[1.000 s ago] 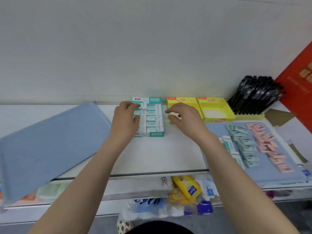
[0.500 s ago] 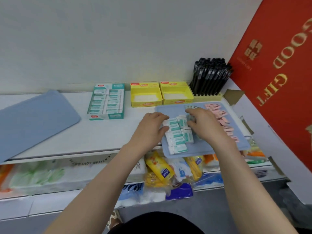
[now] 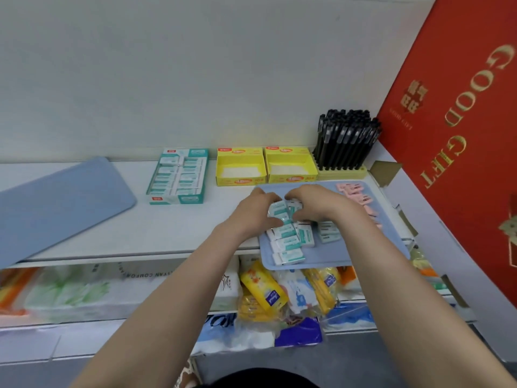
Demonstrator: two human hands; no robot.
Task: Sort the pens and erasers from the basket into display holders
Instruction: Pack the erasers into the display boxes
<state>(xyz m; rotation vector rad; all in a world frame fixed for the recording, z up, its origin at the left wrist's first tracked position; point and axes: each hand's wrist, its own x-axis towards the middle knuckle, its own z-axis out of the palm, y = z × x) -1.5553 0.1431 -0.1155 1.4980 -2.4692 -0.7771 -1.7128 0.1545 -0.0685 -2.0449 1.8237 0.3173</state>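
The left hand (image 3: 256,212) and the right hand (image 3: 316,204) gather teal erasers (image 3: 288,243) on the blue tray (image 3: 349,253), each grip curled around a few. The next move probably needs a carry to the teal holder (image 3: 179,177) at ten o'clock, without dropping any.

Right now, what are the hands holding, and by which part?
Together they grip a bunch of teal erasers: the left hand curls round its left side, the right hand round its right side.
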